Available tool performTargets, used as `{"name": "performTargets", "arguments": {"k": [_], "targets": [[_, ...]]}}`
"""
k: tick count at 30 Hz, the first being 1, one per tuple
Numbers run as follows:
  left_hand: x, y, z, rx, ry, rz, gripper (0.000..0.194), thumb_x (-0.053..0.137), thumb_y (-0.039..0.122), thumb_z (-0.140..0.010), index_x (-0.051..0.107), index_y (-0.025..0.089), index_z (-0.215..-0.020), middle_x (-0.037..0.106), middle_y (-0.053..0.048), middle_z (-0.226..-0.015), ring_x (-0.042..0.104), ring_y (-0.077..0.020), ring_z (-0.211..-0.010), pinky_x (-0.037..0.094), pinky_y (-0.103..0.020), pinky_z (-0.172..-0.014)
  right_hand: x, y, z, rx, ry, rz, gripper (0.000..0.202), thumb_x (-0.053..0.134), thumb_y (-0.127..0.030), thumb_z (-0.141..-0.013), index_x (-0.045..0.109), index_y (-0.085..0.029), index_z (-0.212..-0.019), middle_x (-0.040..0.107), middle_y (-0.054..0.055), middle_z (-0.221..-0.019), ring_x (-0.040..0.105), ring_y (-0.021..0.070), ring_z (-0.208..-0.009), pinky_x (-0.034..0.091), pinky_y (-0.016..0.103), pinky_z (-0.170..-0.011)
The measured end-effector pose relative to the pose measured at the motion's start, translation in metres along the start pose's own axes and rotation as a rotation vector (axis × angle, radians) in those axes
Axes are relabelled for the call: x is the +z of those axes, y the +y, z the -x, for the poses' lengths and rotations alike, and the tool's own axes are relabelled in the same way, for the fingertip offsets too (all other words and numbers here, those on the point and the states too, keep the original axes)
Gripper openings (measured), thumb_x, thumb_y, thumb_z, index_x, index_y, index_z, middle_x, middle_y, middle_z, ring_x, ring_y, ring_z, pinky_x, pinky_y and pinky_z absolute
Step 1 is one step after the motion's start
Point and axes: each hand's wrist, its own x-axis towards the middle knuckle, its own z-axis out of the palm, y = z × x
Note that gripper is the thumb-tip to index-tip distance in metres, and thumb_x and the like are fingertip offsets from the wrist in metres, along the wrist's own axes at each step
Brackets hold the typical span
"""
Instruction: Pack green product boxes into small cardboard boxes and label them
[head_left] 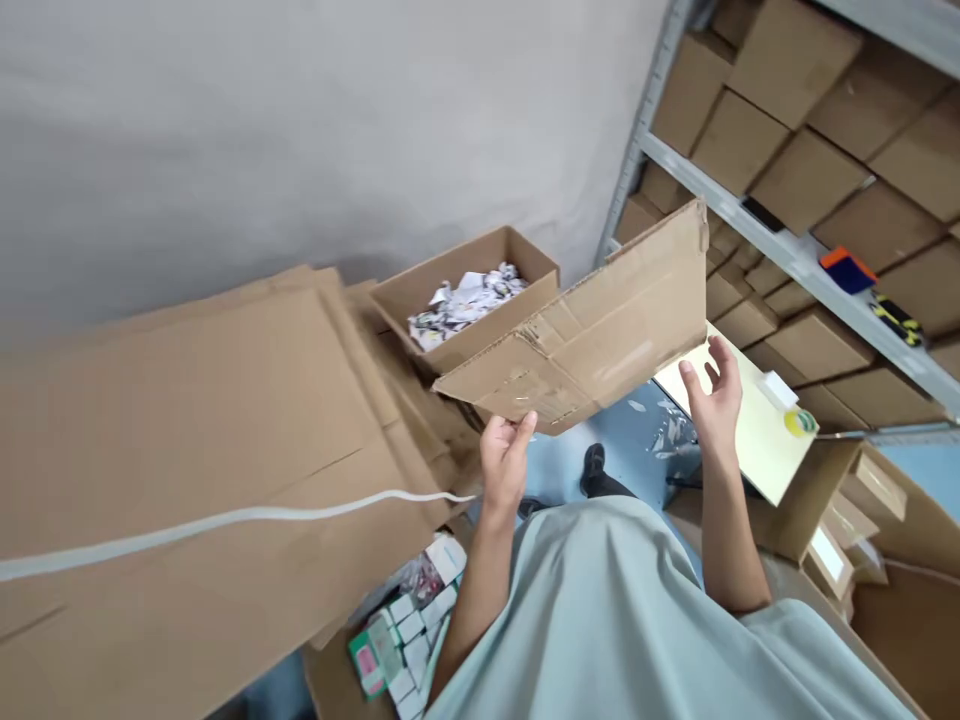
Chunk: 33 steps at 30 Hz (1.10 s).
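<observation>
Holding flattened cardboard [607, 335] above the floor [555, 465], beside the near edge of an open box [491, 329], pinching its lower edge with left hand [504, 460]; curving right hand [715, 395], half-open and empty, near its right corner

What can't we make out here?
All in the head view:
Far side of the cardboard piece held in the left grip: hidden by its near face.
Whether the right grip touches it: gap too small to judge.
What's under the crumpled paper in the open box: covered by the paper.
Left end of the cardboard stack: cut off by left edge.
Print on the small white boxes: too small.
</observation>
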Motion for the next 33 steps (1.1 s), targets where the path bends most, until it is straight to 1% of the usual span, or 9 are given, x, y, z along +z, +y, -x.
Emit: {"name": "performTargets", "arguments": {"k": [4,7,10,14,18,20,23,26,33], "targets": [[0.047,-0.039,-0.017,-0.068,-0.125,-0.101,0.054,0.102,0.063,-0.074,0.076,0.021,-0.094,0.083,-0.002,-0.096,0.077,-0.0174,-0.093,0.061,-0.031,-0.100,-0.056,0.054,-0.019,0.075,0.082,0.011,0.080,0.078,-0.070,-0.095,0.058,-0.035,-0.164,0.065,0.014,-0.164,0.062,0.0354,-0.153,0.052,0.064,-0.125],[0.090,-0.068,-0.032,-0.115,-0.210,-0.164,0.052,0.104,0.060,-0.072,0.077,0.022,-0.096,0.084,-0.004,-0.101,0.078,-0.0200,-0.097,0.062,-0.033,-0.100,-0.087,0.095,-0.038,0.143,0.087,-0.049,0.073,0.076,-0.066,-0.097,0.064,-0.030,-0.160,0.073,0.015,-0.154,0.070,0.0338,-0.141,0.055,0.060,-0.123],[0.141,-0.103,-0.047,-0.172,-0.278,-0.201,0.050,0.104,0.052,-0.073,0.079,0.023,-0.104,0.084,-0.008,-0.112,0.078,-0.0253,-0.109,0.061,-0.037,-0.107,-0.112,0.141,-0.060,0.202,0.077,-0.087,0.064,0.075,-0.062,-0.097,0.072,-0.025,-0.149,0.075,0.016,-0.150,0.073,0.0336,-0.134,0.056,0.058,-0.123],[0.219,-0.158,-0.065,-0.220,-0.301,-0.243,0.046,0.102,0.037,-0.075,0.076,0.025,-0.111,0.081,-0.010,-0.123,0.074,-0.0300,-0.129,0.053,-0.044,-0.124,-0.139,0.206,-0.090,0.321,0.066,-0.135,0.062,0.073,-0.060,-0.097,0.071,-0.025,-0.148,0.075,0.016,-0.149,0.072,0.0333,-0.133,0.060,0.055,-0.115],[0.290,-0.214,-0.082,-0.218,-0.352,-0.335,0.047,0.099,0.029,-0.075,0.073,0.027,-0.114,0.077,-0.010,-0.133,0.066,-0.0318,-0.146,0.037,-0.050,-0.138,-0.165,0.261,-0.107,0.441,0.149,-0.177,0.059,0.073,-0.060,-0.094,0.070,-0.023,-0.140,0.075,0.018,-0.144,0.071,0.0323,-0.132,0.063,0.052,-0.109],[0.319,-0.237,-0.091,-0.231,-0.378,-0.394,0.046,0.097,0.023,-0.075,0.072,0.026,-0.113,0.076,-0.011,-0.133,0.065,-0.0328,-0.146,0.036,-0.052,-0.138,-0.175,0.281,-0.110,0.489,0.203,-0.190,0.051,0.074,-0.059,-0.093,0.069,-0.023,-0.128,0.078,0.017,-0.133,0.072,0.0309,-0.127,0.063,0.051,-0.109],[0.351,-0.265,-0.108,-0.266,-0.408,-0.449,0.043,0.093,0.016,-0.075,0.071,0.024,-0.112,0.075,-0.012,-0.128,0.067,-0.0332,-0.141,0.044,-0.051,-0.133,-0.183,0.307,-0.110,0.557,0.247,-0.206,0.041,0.074,-0.058,-0.092,0.066,-0.024,-0.113,0.079,0.013,-0.122,0.074,0.0288,-0.121,0.062,0.050,-0.110],[0.376,-0.290,-0.131,-0.309,-0.481,-0.447,0.046,0.091,0.013,-0.075,0.070,0.024,-0.114,0.072,-0.011,-0.132,0.064,-0.0329,-0.143,0.049,-0.051,-0.130,-0.177,0.330,-0.106,0.635,0.267,-0.197,0.044,0.073,-0.058,-0.090,0.067,-0.023,-0.116,0.080,0.015,-0.125,0.074,0.0296,-0.125,0.061,0.051,-0.113],[0.426,-0.347,-0.189,-0.496,-0.632,-0.525,0.059,0.084,0.002,-0.066,0.067,0.021,-0.119,0.064,-0.015,-0.149,0.050,-0.0338,-0.161,0.041,-0.051,-0.138,-0.129,0.363,-0.097,0.851,0.339,-0.122,0.054,0.070,-0.068,-0.085,0.067,-0.021,-0.113,0.080,0.021,-0.129,0.074,0.0354,-0.133,0.058,0.059,-0.120]]}}
